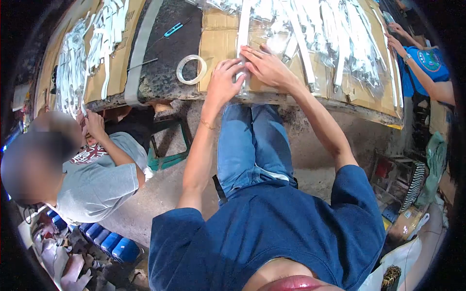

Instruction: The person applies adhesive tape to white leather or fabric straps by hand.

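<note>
- The lower end of a white strip is hidden under the two hands; its far end is cut off by the top edge of the view.
- Glare blurs the clear plastic and white strips heaped at 1 to 2 o'clock from the right hand, so single pieces are hard to make out.
- The strip lies on the cardboard, running from the fingertips toward 12 o'clock.
- The left hand meets it from 8 o'clock, fingers bent and close together, thumb held apart toward 2 o'clock.
- The right hand comes in from 4 o'clock, palm down, fingers stretched toward 10 o'clock, their tips over the strip. Whether either hand pinches it, I cannot tell.
- Both forearms slant inward; the hands sit just beside each other.
- A ring-shaped roll lies near the left hand at 9 to 10 o'clock; blue snips lie farther off at 10 to 11.
</note>
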`<action>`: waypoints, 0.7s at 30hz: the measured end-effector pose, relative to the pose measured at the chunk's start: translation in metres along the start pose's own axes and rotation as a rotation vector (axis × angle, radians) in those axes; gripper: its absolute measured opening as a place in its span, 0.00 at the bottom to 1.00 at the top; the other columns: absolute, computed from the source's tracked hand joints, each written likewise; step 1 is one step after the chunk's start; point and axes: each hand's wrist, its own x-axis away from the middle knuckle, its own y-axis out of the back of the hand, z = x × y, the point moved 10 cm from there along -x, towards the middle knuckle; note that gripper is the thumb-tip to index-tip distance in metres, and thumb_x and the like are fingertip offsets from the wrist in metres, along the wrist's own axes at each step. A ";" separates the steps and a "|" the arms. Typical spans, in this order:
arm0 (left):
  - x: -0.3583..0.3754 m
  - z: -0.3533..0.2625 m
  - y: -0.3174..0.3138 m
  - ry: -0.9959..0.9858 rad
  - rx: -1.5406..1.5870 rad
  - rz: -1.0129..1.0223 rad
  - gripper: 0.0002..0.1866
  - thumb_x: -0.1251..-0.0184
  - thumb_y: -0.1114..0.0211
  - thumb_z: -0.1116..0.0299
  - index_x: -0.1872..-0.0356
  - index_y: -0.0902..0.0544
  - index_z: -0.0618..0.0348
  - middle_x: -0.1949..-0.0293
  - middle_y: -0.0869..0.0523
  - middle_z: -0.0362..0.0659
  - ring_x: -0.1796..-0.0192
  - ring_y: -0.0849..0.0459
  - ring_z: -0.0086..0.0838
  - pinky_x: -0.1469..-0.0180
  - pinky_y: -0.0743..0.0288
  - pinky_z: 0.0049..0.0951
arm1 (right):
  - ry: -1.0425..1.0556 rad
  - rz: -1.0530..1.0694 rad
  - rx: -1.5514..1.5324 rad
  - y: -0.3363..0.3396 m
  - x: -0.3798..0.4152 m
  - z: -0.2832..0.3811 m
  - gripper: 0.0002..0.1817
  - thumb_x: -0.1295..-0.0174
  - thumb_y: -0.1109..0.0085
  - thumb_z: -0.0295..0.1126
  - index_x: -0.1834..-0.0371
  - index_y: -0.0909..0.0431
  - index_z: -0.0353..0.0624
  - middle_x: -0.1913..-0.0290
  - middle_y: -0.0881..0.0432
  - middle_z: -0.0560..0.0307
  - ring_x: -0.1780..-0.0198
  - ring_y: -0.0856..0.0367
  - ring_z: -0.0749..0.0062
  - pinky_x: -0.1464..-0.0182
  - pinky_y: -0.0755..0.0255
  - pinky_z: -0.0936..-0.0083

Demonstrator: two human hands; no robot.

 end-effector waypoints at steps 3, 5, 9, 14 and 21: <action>-0.011 -0.005 0.016 0.039 0.139 0.051 0.13 0.37 0.36 0.68 0.53 0.15 0.59 0.44 0.18 0.47 0.42 0.22 0.43 0.37 0.30 0.39 | -0.078 0.001 -0.244 0.008 -0.012 -0.014 0.15 0.28 0.55 0.36 0.48 0.21 0.43 0.37 0.23 0.52 0.34 0.28 0.58 0.29 0.40 0.56; -0.012 -0.002 0.037 0.117 0.279 -0.029 0.11 0.37 0.36 0.70 0.55 0.16 0.61 0.45 0.17 0.50 0.47 0.19 0.44 0.41 0.27 0.38 | -0.075 -0.131 -0.244 0.025 -0.016 -0.009 0.13 0.31 0.51 0.34 0.49 0.21 0.43 0.40 0.22 0.51 0.37 0.26 0.56 0.32 0.37 0.58; 0.009 0.011 0.102 0.191 -0.259 -0.312 0.14 0.39 0.33 0.65 0.54 0.16 0.60 0.50 0.16 0.49 0.46 0.20 0.43 0.42 0.28 0.41 | -0.080 -0.264 -0.301 0.038 -0.030 0.012 0.12 0.39 0.43 0.29 0.52 0.20 0.42 0.47 0.19 0.49 0.41 0.24 0.54 0.38 0.29 0.64; 0.030 0.065 0.074 0.392 -0.462 -0.109 0.18 0.43 0.31 0.58 0.55 0.15 0.56 0.53 0.15 0.45 0.46 0.20 0.41 0.43 0.32 0.43 | 0.024 -0.252 -0.203 -0.008 -0.081 0.044 0.13 0.42 0.43 0.29 0.54 0.20 0.37 0.50 0.19 0.44 0.43 0.24 0.49 0.41 0.28 0.61; 0.037 0.055 0.081 0.297 -0.437 -0.181 0.14 0.42 0.34 0.61 0.58 0.14 0.57 0.57 0.14 0.48 0.50 0.18 0.43 0.45 0.30 0.44 | -0.051 -0.063 -0.329 -0.030 -0.099 0.043 0.08 0.44 0.43 0.26 0.65 0.16 0.37 0.55 0.16 0.46 0.52 0.18 0.50 0.48 0.25 0.60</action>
